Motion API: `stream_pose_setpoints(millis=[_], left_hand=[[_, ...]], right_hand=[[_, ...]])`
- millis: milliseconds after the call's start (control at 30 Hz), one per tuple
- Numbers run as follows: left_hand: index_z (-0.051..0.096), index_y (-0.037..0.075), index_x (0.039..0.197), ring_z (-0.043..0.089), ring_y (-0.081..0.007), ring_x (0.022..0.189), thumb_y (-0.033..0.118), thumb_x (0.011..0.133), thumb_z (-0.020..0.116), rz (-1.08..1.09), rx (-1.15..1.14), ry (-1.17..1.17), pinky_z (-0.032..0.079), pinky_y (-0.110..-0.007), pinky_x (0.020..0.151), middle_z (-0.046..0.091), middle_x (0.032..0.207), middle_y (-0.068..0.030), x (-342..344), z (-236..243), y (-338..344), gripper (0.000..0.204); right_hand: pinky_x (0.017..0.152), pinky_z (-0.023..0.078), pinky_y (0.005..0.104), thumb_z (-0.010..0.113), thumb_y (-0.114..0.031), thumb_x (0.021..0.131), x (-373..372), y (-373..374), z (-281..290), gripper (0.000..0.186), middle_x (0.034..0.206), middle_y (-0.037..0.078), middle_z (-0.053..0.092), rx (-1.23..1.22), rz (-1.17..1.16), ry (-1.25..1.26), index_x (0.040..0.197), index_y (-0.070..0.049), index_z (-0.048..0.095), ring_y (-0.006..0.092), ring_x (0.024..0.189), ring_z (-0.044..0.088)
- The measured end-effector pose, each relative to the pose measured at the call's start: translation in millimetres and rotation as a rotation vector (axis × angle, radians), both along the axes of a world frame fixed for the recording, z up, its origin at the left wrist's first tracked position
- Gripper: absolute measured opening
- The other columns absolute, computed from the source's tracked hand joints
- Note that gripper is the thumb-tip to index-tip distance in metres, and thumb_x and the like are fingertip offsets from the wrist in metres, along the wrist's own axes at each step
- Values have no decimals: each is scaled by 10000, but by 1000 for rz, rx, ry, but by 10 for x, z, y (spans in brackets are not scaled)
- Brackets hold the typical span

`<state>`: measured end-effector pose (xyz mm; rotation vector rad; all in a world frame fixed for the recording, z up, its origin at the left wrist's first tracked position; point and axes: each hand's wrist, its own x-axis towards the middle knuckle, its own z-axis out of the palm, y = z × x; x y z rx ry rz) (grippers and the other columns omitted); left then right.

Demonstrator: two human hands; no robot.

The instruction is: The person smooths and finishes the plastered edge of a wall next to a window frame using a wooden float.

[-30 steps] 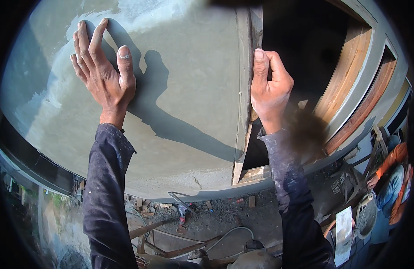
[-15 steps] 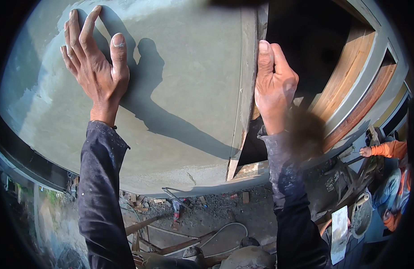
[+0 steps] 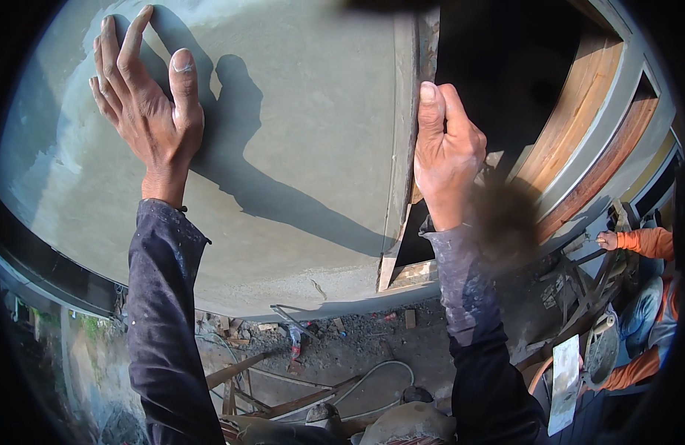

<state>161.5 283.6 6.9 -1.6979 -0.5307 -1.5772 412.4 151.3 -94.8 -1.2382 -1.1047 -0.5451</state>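
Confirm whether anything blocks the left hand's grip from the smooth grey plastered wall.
Nothing visible does. The left hand's grip is spread before the smooth grey plastered wall, only dark shadow beside it; palm contact can't be told. The right hand's grip is aside, by the dark opening.

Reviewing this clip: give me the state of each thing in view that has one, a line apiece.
Left hand: open, fingers spread
Wall: grey-plastered, partly shadowed
Edge strip: upright
Right hand: fingers curled at the strip; grip unclear
Opening: uncovered, dark inside
Hose: lying curved
Co-worker's arm: outstretched
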Motion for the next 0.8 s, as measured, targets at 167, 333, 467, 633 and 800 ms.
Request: stream_pose_setpoints(millis=[167, 333, 467, 633, 800], left_hand=[[459, 256, 1540, 215, -329, 1578, 644, 1042, 341, 2, 6, 7, 57, -549, 1276, 326, 1664, -136, -13, 5, 1, 642], [458, 259, 1543, 210, -327, 1580, 635, 1043, 344, 8, -7, 6, 59, -548, 1275, 328, 1663, -140, -19, 0, -2, 636], [462, 256, 1541, 217, -330, 1577, 622, 1044, 346, 0, 11, 12, 65, -547, 1273, 330, 1661, -146, 2, -18, 38, 628], [464, 252, 1541, 221, -334, 1574, 615, 1046, 343, -4, 23, 20, 70, -546, 1272, 334, 1658, -149, 23, -3, 31, 626], [464, 251, 1541, 222, -335, 1573, 606, 1049, 344, -1, 27, 20, 68, -546, 1272, 335, 1658, -148, -34, 27, -29, 618]], right_hand=[[537, 468, 356, 656, -342, 1034, -15, -11, -103, 300, 698, 56, 628, -16, 20, 17, 874, -90, 633, 262, 590, 618], [534, 465, 354, 668, -331, 1026, -22, -11, -240, 291, 709, 56, 628, -26, 17, 4, 870, -89, 629, 263, 597, 618], [535, 468, 360, 677, -327, 1019, -5, -18, -386, 285, 724, 59, 637, -52, 0, 3, 868, -90, 629, 266, 607, 623], [542, 397, 343, 593, -265, 1083, -18, -12, -549, 314, 647, 90, 459, -2, 34, -2, 872, -33, 577, 208, 551, 421], [559, 416, 354, 589, -262, 1082, -86, -84, -728, 304, 687, 106, 500, -57, 69, 31, 889, -28, 581, 241, 573, 467]])
